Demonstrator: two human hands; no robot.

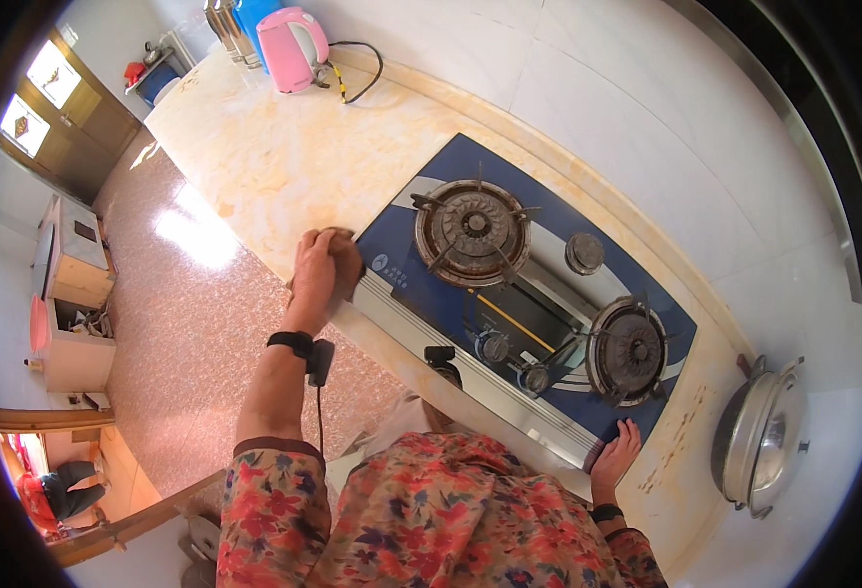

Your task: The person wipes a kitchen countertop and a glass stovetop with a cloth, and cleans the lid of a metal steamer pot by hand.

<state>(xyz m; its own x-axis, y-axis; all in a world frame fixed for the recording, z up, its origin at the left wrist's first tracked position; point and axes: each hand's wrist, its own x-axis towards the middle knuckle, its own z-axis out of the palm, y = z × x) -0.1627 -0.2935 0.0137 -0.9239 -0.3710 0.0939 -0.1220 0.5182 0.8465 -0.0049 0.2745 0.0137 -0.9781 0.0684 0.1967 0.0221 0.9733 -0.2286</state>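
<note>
My left hand [314, 275] is closed around a brown cloth [346, 261] at the front left corner of a two-burner gas stove [401, 290]. The cloth touches the stove's left end and the counter edge beside it. My right hand [617, 456] rests on the stove's front right corner, its fingers over the blue glass top and its thumb hidden. Between my hands runs the stove's silver front panel [475, 400]. Two dark, stained burners, the left one [473, 228] and the right one [633, 351], bear pan supports. Two control knobs, one of them a clear-rimmed knob [493, 345], sit near the front.
The marbled counter [276, 162] carries a pink electric kettle [291, 55] with a black cord [372, 77]. A round burner cap [584, 253] lies on the stove's back. Right of it stands a lidded metal pot [750, 441]. A cable [320, 419] hangs from my left wrist device.
</note>
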